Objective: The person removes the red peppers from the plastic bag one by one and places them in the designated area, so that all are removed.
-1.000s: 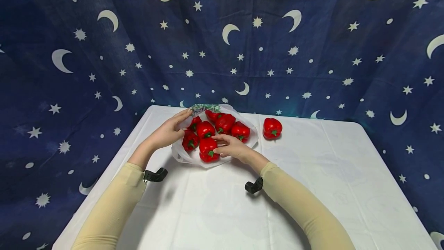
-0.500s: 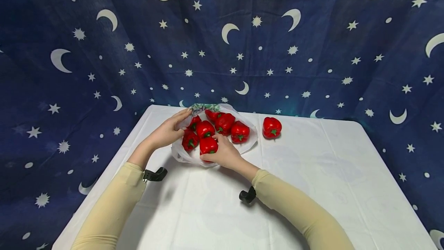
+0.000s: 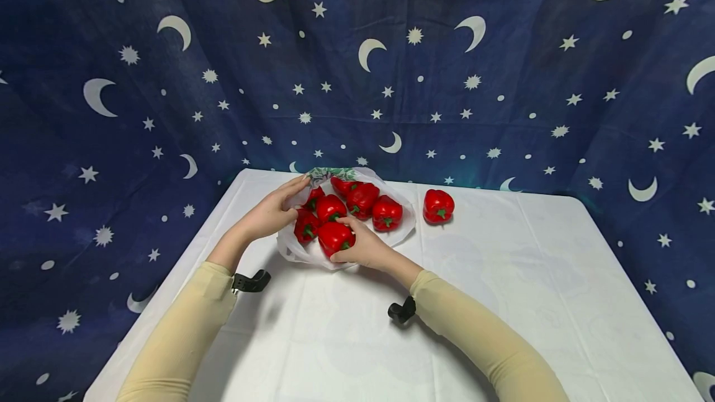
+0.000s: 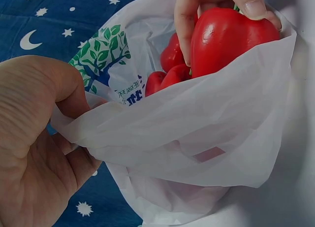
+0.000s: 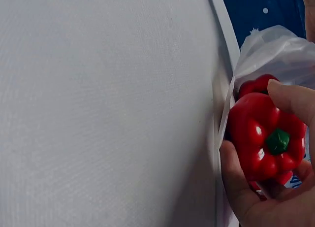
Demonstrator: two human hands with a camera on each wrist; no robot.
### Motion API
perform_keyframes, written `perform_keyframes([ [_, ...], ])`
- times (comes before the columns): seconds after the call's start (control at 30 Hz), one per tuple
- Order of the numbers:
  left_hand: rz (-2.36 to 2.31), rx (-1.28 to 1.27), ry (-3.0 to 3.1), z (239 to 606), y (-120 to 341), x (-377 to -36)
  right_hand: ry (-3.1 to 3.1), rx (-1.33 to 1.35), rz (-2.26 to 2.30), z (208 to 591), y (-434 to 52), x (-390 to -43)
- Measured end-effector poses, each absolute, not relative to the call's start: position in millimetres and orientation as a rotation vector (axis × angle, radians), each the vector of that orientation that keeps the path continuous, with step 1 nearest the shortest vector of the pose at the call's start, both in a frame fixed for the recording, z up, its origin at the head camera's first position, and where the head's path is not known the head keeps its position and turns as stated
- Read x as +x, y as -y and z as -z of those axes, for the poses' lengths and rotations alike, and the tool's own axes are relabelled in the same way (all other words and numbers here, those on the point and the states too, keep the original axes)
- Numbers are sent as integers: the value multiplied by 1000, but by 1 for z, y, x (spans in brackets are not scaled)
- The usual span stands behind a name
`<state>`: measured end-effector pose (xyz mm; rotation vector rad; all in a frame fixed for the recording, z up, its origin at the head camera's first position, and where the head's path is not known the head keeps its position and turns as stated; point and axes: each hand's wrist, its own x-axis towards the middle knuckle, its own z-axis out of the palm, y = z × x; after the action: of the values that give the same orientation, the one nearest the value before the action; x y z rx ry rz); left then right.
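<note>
A white plastic bag (image 3: 292,249) with a green tree print lies open on the table, with several red bell peppers inside. My left hand (image 3: 270,213) holds the bag's left edge, which is pinched between thumb and fingers in the left wrist view (image 4: 44,118). With thumb and fingers around it, my right hand (image 3: 365,245) grips the nearest bell pepper (image 3: 333,237) at the bag's front rim. Its green stem (image 5: 277,141) faces me in the right wrist view. Behind it sit other peppers, among them a bell pepper (image 3: 386,213) at the bag's right side.
One more red bell pepper (image 3: 438,206) stands outside the bag, to its right. The white-covered table (image 3: 346,340) ends at a dark blue curtain (image 3: 346,79) with moons and stars.
My right hand has moved left and closed around the front bell pepper, which has since turned and shifted slightly. My left hand stays on the bag's edge.
</note>
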<state>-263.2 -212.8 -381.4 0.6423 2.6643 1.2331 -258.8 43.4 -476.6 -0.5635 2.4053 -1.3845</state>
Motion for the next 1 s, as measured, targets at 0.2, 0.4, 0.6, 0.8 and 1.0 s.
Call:
perform_keyframes([
  [0.2,-1233,642,-2663,382,212,-263,-2335,-579,1457,481,-45,-261],
  [0.4,-1241,642,-2663,382,214,-263,-2329,-595,1465,484,-42,-262],
  [0.6,-1262,647,-2651,382,215,-264,-2337,-619,1431,483,-41,-262],
  [0.8,-1293,636,-2646,384,215,-264,-2329,-620,1452,484,-42,-262],
  [1.0,-1335,606,-2660,387,215,-265,-2327,-617,1488,484,-44,-262],
])
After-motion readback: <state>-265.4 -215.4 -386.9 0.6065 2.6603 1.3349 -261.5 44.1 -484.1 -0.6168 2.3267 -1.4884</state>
